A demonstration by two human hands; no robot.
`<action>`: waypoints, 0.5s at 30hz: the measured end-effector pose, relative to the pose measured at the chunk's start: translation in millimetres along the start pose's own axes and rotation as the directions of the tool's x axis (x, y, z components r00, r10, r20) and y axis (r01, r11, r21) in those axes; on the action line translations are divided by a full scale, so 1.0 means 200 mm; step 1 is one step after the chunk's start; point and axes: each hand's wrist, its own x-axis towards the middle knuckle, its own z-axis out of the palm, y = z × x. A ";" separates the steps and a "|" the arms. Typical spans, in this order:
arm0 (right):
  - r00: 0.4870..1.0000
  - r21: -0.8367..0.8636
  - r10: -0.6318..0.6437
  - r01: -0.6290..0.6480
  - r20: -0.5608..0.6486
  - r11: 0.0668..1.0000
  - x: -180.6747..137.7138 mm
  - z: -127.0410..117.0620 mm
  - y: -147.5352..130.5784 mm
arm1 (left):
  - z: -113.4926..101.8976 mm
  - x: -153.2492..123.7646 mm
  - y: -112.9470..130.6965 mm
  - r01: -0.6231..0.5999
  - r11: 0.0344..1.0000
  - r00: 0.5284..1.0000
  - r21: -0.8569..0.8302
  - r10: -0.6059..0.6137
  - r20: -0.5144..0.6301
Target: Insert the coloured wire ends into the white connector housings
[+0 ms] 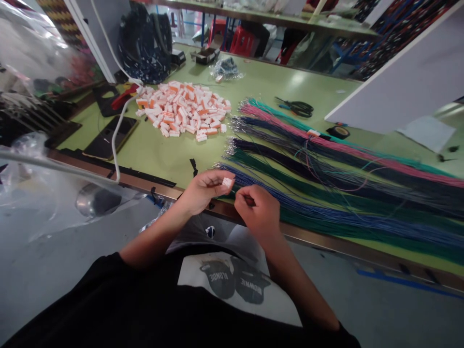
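Note:
Between thumb and fingers, my left hand [203,191] grips a small white-and-orange connector housing [228,182] above the table's front edge. Just right of it, my right hand [258,207] is closed in a pinch close to the housing. A thin wire seems to run from its fingertips, though most of it is hidden. Bundles of wires lie behind and to the right of both hands: blue [326,212], dark green [268,171], grey, pink [337,141] and teal, with metal tips at their left ends. A heap of similar housings [184,108] sits beyond my left hand.
Black-handled scissors [300,107] and a roll of black tape [338,132] lie behind the wires. A dark phone-like slab [111,137] and a hanging white cable [116,140] are at left. A white panel [402,72] stands at right. A small plastic bag [227,69] lies at the back.

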 end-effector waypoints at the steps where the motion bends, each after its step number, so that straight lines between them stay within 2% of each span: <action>1: 1.000 0.017 0.008 -0.008 0.010 1.000 0.00 0.00 0.00 | 0.00 0.00 0.00 0.003 1.000 1.000 0.011 -0.003 -0.012; 8: 0.998 0.006 0.004 -0.004 0.055 1.000 -0.01 0.03 0.01 | 0.01 -0.01 0.00 0.045 0.992 0.997 0.121 -0.037 -0.067; 15: 0.977 0.115 0.028 -0.053 0.210 0.992 -0.01 -0.03 0.02 | 0.02 -0.02 0.01 0.079 0.987 0.995 0.141 -0.070 -0.072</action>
